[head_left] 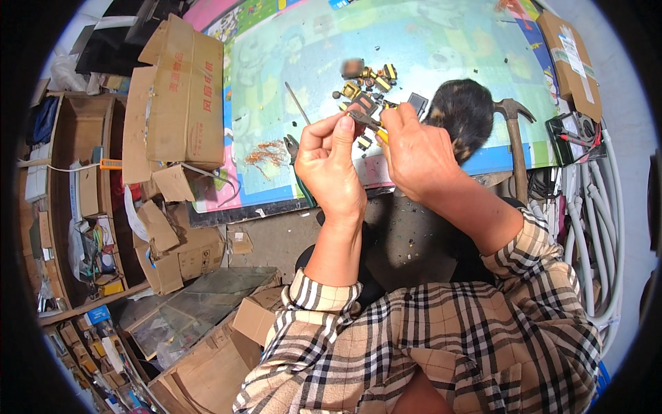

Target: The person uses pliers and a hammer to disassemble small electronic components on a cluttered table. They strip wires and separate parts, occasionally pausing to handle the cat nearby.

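Observation:
My right hand (420, 153) is closed around yellow-handled pliers (364, 119), their jaws pointing left toward my other hand. My left hand (334, 165) is pinched close to those jaws, thumb up. Whatever small part lies between its fingers is mostly hidden. Just beyond both hands, small transformers (350, 90) with yellow and dark parts lie in a loose pile on the table mat (276, 69). A second pair of pliers (292, 146), with dark green handles, lies partly behind my left wrist.
A dark-furred cat (463, 114) lies right of my right hand, and beyond it a claw hammer (516, 138). Left on the mat are a thin screwdriver (298, 102) and copper wire scraps (267, 156). A cardboard box (186, 103) stands at the left edge; a multimeter (583, 131) sits far right.

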`<control>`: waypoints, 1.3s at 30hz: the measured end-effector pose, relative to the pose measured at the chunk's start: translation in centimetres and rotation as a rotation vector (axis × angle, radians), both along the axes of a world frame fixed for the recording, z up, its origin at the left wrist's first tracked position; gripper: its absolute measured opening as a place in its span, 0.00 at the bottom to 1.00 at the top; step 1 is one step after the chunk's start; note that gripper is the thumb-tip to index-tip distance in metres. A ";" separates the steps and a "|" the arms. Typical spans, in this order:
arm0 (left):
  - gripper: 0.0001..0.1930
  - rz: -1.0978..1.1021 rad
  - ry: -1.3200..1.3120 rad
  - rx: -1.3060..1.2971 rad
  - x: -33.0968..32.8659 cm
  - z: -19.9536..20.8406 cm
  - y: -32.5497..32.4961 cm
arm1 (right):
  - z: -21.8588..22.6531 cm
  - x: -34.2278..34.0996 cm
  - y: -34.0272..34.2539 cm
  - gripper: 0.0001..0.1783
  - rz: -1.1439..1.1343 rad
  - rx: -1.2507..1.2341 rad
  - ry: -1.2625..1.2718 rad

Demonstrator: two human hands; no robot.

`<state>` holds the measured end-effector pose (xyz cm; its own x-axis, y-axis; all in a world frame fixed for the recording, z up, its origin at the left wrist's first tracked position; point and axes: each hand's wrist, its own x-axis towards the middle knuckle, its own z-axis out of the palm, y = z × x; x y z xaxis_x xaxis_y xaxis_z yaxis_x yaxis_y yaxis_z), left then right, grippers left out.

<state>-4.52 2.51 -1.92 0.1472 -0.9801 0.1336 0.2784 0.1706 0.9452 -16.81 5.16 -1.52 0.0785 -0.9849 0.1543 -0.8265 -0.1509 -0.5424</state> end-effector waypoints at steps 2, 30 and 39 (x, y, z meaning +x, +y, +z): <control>0.06 0.008 -0.027 -0.025 -0.1 0.2 0.1 | 0.0 0.0 0.0 0.17 0.006 0.008 -0.002; 0.08 0.032 -0.164 -0.135 0.0 0.5 0.1 | -0.6 -0.4 -0.4 0.20 0.001 -0.116 -0.012; 0.09 0.070 -0.335 -0.197 -0.3 0.6 0.4 | -0.5 -0.5 -0.2 0.19 0.001 -0.162 0.031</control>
<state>-4.78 2.91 -1.30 0.1291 -0.9201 0.3697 -0.0591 0.3650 0.9291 -17.32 4.96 -2.04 0.0871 -0.9471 0.3090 -0.8421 -0.2357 -0.4851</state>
